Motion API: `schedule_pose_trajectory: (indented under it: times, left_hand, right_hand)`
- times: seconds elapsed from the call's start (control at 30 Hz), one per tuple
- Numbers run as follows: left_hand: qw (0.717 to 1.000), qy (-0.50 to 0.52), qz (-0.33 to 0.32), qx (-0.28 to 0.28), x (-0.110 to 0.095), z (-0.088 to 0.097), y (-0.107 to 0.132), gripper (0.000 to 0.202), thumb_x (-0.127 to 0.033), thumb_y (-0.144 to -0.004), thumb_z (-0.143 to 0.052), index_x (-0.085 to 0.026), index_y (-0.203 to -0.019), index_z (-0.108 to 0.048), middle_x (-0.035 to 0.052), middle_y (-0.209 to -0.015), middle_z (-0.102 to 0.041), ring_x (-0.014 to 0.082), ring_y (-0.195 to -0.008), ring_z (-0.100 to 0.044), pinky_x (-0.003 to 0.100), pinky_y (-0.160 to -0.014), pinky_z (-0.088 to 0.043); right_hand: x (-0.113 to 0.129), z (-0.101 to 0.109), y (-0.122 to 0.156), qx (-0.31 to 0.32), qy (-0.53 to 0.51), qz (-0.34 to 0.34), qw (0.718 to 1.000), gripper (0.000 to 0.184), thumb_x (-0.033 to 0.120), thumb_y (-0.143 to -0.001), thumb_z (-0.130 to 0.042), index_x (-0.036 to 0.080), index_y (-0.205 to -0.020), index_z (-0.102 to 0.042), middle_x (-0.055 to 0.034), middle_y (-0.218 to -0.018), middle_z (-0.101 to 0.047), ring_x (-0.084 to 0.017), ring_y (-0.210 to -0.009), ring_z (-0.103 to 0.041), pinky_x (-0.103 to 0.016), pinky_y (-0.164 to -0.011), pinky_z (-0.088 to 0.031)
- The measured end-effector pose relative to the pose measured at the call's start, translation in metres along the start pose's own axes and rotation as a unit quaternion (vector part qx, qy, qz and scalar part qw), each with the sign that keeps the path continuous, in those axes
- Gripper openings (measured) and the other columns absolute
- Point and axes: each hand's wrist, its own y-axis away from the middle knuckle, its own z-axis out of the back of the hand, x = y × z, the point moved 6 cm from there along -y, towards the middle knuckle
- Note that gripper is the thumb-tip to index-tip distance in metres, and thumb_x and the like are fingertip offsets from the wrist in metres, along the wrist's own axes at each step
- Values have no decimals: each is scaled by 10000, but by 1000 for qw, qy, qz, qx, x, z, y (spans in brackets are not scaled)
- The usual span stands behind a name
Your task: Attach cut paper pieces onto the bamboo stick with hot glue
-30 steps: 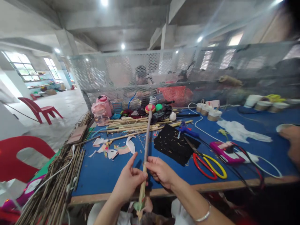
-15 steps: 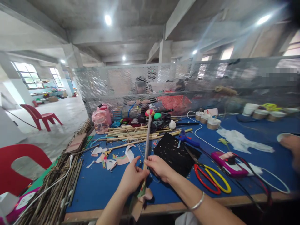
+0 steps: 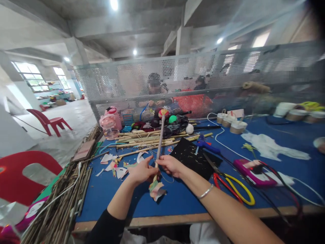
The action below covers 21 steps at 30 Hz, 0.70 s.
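Observation:
Both my hands grip a long thin stick [image 3: 159, 140] held out over the blue table [image 3: 119, 200]. My left hand [image 3: 142, 172] is closed round the stick's lower part. My right hand [image 3: 170, 165], with a silver bracelet on the wrist, pinches the stick just above it. A crumpled scrap of coloured paper [image 3: 156, 189] hangs at the stick's lower end. The stick points away from me toward the pile of bamboo sticks [image 3: 152, 139] and coloured balls [image 3: 172, 119].
A black mat [image 3: 193, 157], red-and-yellow scissors [image 3: 235, 188], a pink device [image 3: 254, 171] with cables and white cloth [image 3: 271, 148] lie to the right. Paper scraps [image 3: 114, 164] lie left. A bundle of twigs [image 3: 63, 200] lines the left edge. People sit behind a mesh screen [image 3: 177, 81]. Red chairs [image 3: 17, 176] stand left.
My hands have pushed the stick forward and away from me over the table. The stick's lower end with the paper scrap now hangs above the table instead of near my lap.

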Motion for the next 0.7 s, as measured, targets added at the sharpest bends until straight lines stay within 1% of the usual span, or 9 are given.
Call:
schedule_pose_trajectory:
  times: [0.1, 0.2, 0.27, 0.37, 0.43, 0.5, 0.57, 0.6, 0.7]
  left_hand:
    - [997, -76, -15, -25, 1, 10, -13, 1019, -228, -590, -766, -73, -1416, -190, -65, -461, -549, 59, -369, -422, 167, -394, -283]
    - [994, -96, -43, -4, -5, 9, -20, 1070, -181, -562, -775, -91, -1429, -154, -74, -448, -550, 60, -372, -430, 163, -400, -285]
    - [995, -82, -51, 13, -8, 6, -20, 1079, -184, -579, -763, -95, -1436, -112, -75, -451, -553, 60, -373, -431, 164, -412, -303]
    - [998, -15, -46, 33, -8, 1, -15, 1076, -216, -613, -741, -113, -1439, -59, -55, -504, -591, 70, -405, -474, 182, -450, -357]
    - [998, 22, -33, 46, -5, -2, -12, 1079, -225, -623, -729, -129, -1440, -31, -20, -565, -634, 97, -460, -542, 194, -475, -387]
    - [998, 40, -14, 53, -1, -4, -11, 1083, -227, -629, -721, -136, -1439, -7, 14, -624, -665, 133, -538, -605, 206, -499, -412]
    - [999, 38, 2, 37, 5, -2, -12, 1069, -257, -649, -711, -124, -1438, -2, 26, -642, -671, 141, -550, -616, 207, -492, -416]
    - [1000, 24, 2, 20, 6, 0, -13, 1059, -276, -654, -713, -113, -1437, -19, 18, -622, -663, 129, -512, -596, 198, -469, -400]
    - [999, -27, -32, -31, 5, 6, -15, 1065, -289, -615, -760, -89, -1431, -106, -34, -519, -610, 74, -388, -486, 165, -402, -319]
  right_hand:
    - [-4, 0, -1, -46, 10, 22, 999, 299, 406, -695, -642, 176, -668, -453, 136, -333, -261, -20, -283, -144, -193, -315, -64]
    - [-4, 5, 2, -37, 4, 18, 999, 295, 416, -698, -630, 175, -683, -460, 133, -347, -266, -22, -291, -142, -195, -314, -60]
    - [-4, 8, 4, 8, -16, -3, 1000, 302, 420, -690, -642, 178, -716, -463, 137, -367, -262, -21, -308, -130, -188, -324, -45]
    - [-4, 10, 6, 75, -53, -18, 996, 316, 410, -678, -665, 180, -791, -480, 144, -390, -256, -20, -329, -109, -179, -342, -28]
    - [-5, 12, 4, 73, -52, -9, 996, 315, 401, -671, -673, 176, -779, -481, 141, -389, -263, -19, -330, -115, -179, -341, -35]
    - [-6, 11, 1, 49, -38, 4, 998, 308, 399, -668, -671, 173, -742, -476, 136, -382, -274, -19, -324, -128, -182, -332, -47]
    - [-8, 9, -1, 22, -25, 15, 999, 301, 403, -670, -662, 172, -718, -474, 132, -375, -278, -20, -317, -138, -183, -322, -59]
    - [-8, 8, -1, 13, -19, 20, 1000, 298, 405, -674, -657, 172, -713, -477, 130, -374, -281, -20, -314, -144, -182, -317, -66]
    - [-8, 7, -1, -6, -7, 30, 999, 304, 422, -683, -649, 169, -704, -482, 126, -374, -291, -21, -309, -157, -180, -306, -79]
